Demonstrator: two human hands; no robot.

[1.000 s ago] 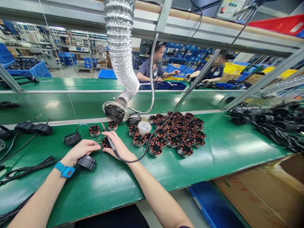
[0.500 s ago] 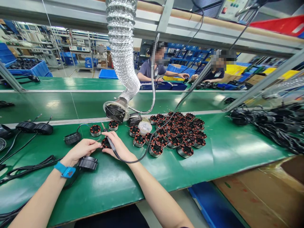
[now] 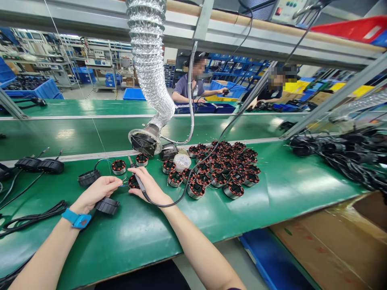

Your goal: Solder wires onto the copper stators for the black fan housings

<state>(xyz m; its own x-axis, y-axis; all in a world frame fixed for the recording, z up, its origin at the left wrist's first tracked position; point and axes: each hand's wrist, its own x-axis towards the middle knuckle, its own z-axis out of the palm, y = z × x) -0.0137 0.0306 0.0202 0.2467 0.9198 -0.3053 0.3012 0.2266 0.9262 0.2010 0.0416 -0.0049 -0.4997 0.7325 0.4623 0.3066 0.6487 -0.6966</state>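
My left hand (image 3: 99,191), with a blue wrist strap (image 3: 77,219), pinches thin wires (image 3: 123,182) between thumb and fingertips. A black round motor housing (image 3: 107,206) is just under that hand. In my right hand (image 3: 149,186) is a soldering iron (image 3: 140,184), its tip pointing up and away from me. My right thumb and fingers also rest about a copper-wound stator (image 3: 132,182) on the bench, close to the wire ends. Two more stators, the left one (image 3: 118,166) and the right one (image 3: 142,160), stand just beyond my hands.
Many stators (image 3: 216,167) crowd the green bench (image 3: 169,219) to the right, beside a round white tub (image 3: 182,162). A fume fan (image 3: 143,143) hangs from a silver duct. Black housings (image 3: 50,165) and cables lie left; more cables (image 3: 332,161) lie far right. Two people sit opposite.
My left hand has drawn slightly left, away from the stator, and the wire ends now show more. My right hand keeps the iron. A person opposite has raised a hand with a dark object.
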